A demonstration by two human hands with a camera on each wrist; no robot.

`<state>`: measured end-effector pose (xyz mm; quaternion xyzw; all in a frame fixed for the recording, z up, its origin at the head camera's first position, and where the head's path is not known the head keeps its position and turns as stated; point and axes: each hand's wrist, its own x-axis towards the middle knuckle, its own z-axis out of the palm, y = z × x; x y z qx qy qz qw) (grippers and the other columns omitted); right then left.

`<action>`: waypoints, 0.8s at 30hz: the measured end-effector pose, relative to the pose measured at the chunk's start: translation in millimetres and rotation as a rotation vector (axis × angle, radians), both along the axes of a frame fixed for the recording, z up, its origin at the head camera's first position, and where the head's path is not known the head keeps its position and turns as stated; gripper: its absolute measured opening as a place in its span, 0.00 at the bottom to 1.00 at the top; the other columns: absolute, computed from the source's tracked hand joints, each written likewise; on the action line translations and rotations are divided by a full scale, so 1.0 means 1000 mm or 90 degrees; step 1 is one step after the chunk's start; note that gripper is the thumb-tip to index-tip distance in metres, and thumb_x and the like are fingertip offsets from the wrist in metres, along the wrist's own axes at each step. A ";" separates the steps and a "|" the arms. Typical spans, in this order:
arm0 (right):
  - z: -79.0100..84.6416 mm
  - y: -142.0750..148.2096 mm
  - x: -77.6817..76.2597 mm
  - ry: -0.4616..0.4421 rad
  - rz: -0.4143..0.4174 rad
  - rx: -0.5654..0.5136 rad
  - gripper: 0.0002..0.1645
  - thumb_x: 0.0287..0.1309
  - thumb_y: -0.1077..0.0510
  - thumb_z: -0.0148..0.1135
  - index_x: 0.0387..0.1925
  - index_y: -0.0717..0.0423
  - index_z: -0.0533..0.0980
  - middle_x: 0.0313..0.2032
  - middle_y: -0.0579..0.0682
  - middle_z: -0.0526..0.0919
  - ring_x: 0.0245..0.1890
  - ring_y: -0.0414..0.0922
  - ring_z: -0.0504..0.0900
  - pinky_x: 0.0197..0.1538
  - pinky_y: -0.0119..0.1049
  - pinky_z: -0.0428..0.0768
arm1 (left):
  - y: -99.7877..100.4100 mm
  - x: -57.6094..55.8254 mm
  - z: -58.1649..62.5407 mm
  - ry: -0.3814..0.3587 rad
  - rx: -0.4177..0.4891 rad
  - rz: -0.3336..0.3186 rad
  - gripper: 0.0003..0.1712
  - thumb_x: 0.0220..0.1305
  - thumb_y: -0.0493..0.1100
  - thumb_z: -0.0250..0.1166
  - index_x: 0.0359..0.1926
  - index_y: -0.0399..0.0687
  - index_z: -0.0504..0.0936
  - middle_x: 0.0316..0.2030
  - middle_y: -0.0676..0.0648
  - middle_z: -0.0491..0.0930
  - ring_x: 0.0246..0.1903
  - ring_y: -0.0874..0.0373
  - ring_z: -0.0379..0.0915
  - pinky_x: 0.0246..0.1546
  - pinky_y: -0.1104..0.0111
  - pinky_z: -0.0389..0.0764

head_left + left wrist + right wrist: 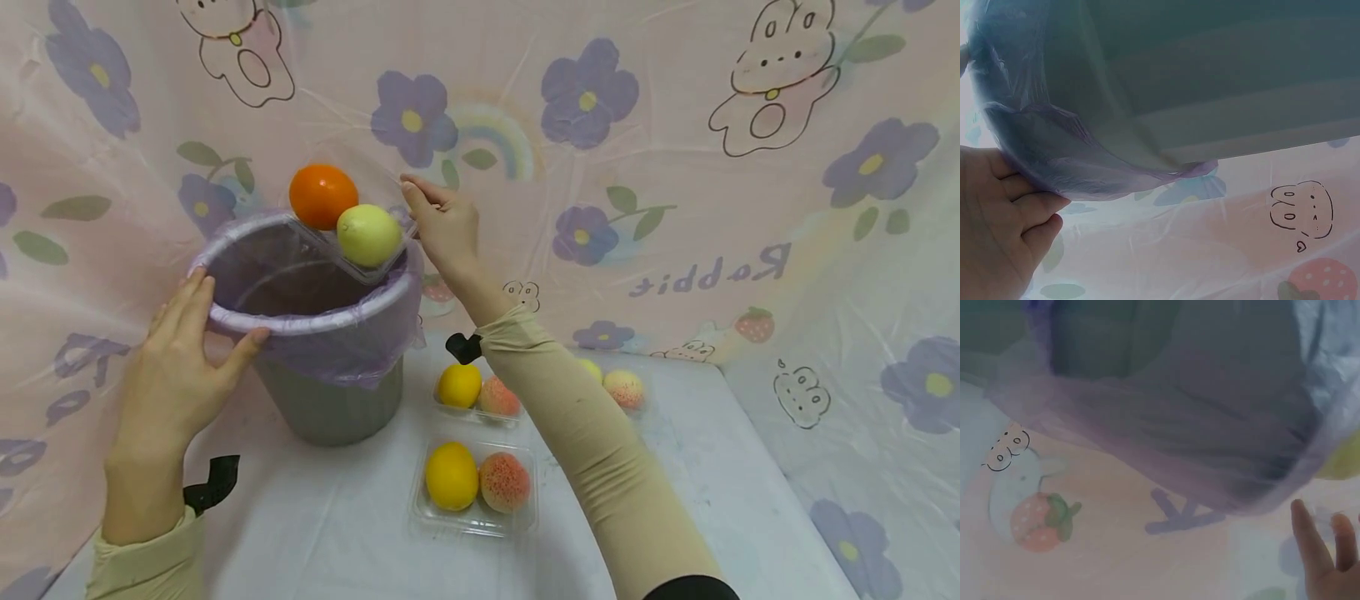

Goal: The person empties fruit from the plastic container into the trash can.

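A grey trash can [330, 408] lined with a purple plastic bag [337, 354] stands on the left of the table. My left hand [172, 367] rests against its near left rim, fingers fairly straight and thumb spread; in the left wrist view the fingertips touch the bag's edge. With finger and thumb my right hand [446, 229] pinches the right edge of a clear plastic box [367, 273], tilted over the far right rim. An orange [323, 197] and a pale yellow-green fruit [369, 236], lemon-like, sit in the box.
Two clear boxes, the near one [474, 527] and a farther one [480, 414], each hold a yellow fruit [452, 476] and a peach [505, 482]. Behind my right forearm more fruit, including a pale peach [624, 389], shows partly hidden. A printed curtain [675, 208] hangs behind.
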<state>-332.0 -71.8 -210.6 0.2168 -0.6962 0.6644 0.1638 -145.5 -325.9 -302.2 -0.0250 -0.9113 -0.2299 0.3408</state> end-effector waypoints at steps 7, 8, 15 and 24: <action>-0.006 -0.009 0.001 0.094 -0.020 0.062 0.15 0.71 0.55 0.67 0.55 0.53 0.87 0.39 0.52 0.86 0.28 0.37 0.79 0.29 0.25 0.75 | 0.000 0.000 -0.001 0.007 0.003 0.000 0.51 0.72 0.65 0.61 0.78 0.32 0.59 0.80 0.37 0.54 0.79 0.36 0.49 0.79 0.46 0.45; -0.006 -0.010 0.001 0.109 -0.020 0.076 0.15 0.71 0.55 0.67 0.55 0.54 0.87 0.38 0.52 0.85 0.29 0.37 0.78 0.29 0.25 0.74 | 0.000 0.000 -0.001 0.007 0.004 0.000 0.51 0.72 0.65 0.62 0.79 0.33 0.58 0.80 0.38 0.54 0.79 0.36 0.49 0.79 0.45 0.45; -0.011 -0.012 0.004 0.236 -0.030 0.162 0.15 0.71 0.57 0.66 0.54 0.56 0.87 0.39 0.54 0.86 0.35 0.41 0.78 0.38 0.25 0.75 | 0.000 0.001 0.000 -0.012 0.007 0.002 0.51 0.72 0.65 0.61 0.80 0.34 0.56 0.81 0.38 0.52 0.79 0.36 0.47 0.80 0.48 0.42; -0.018 -0.014 0.005 0.351 -0.030 0.224 0.15 0.72 0.57 0.65 0.54 0.57 0.87 0.45 0.56 0.86 0.43 0.46 0.84 0.44 0.22 0.77 | 0.000 0.000 -0.002 -0.009 0.009 0.003 0.52 0.72 0.65 0.61 0.80 0.35 0.56 0.81 0.38 0.52 0.79 0.36 0.47 0.80 0.48 0.42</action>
